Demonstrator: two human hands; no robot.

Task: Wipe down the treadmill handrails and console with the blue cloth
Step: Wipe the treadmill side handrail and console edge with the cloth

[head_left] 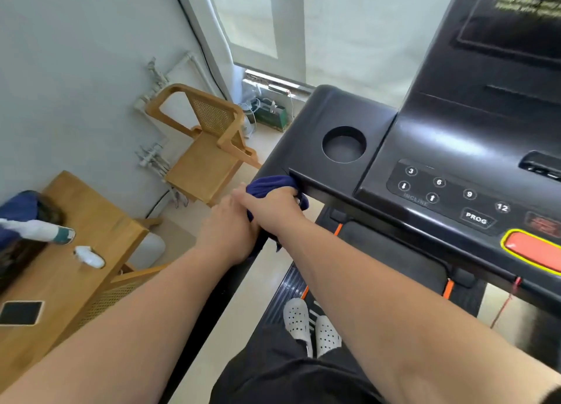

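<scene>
The dark blue cloth (268, 185) is bunched around the top of the left handrail, right where it meets the black console (340, 112). My right hand (273, 201) is closed over the cloth. My left hand (227, 233) grips just below it, over the cloth's lower part and the black handrail (224, 285), which runs down toward me under my left arm. The console's button panel (440, 191) and cup holder (344, 144) lie to the right of my hands.
A wooden chair (206, 148) stands by the wall on the left. A wooden table (79, 251) at lower left holds a phone (20, 312) and a white spray bottle (39, 230). My feet in white shoes (309, 327) stand on the treadmill deck.
</scene>
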